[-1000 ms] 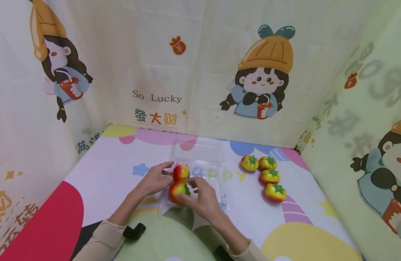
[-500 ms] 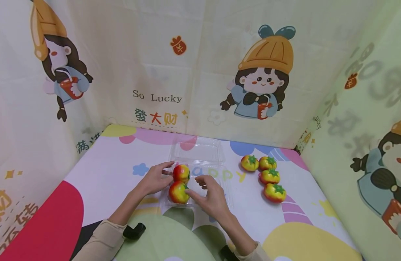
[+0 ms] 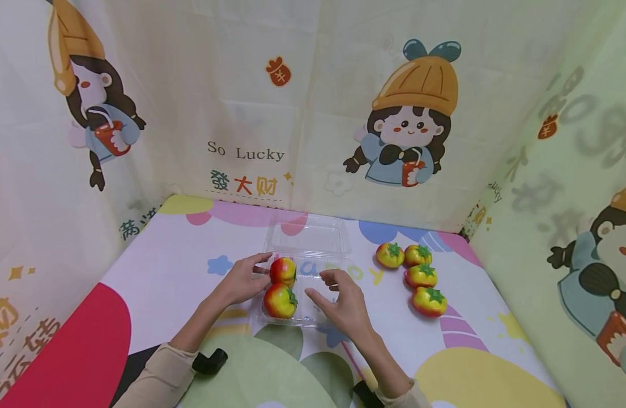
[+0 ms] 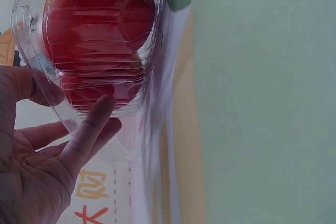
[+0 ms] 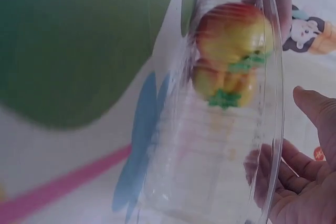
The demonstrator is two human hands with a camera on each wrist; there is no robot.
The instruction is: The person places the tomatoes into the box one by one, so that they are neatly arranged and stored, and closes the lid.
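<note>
A clear plastic clamshell box [image 3: 313, 318] lies with its lid [image 3: 310, 235] folded back. Along its left side sit two red-and-yellow, tomato-like fruits with green leafy tops, a rear fruit [image 3: 282, 271] and a front fruit [image 3: 279, 301]. My left hand [image 3: 245, 279] holds the box's left edge; in the left wrist view its thumb [image 4: 44, 88] shows through the rim and a finger lies against the outer wall. Fingers apart, my right hand [image 3: 343, 300] hovers over the box's right half and holds nothing. The right wrist view shows both fruits through the box wall [image 5: 210, 156].
Several more of these fruits [image 3: 421, 276] are grouped on the table to the right of the box. A printed cloth [image 3: 154, 266] covers the table. Patterned curtains [image 3: 313, 113] rise at the back and both sides.
My right hand has let go of the front fruit and drawn back to the right, its thumb now clear of it. My left hand and both fruits in the box stay in place.
</note>
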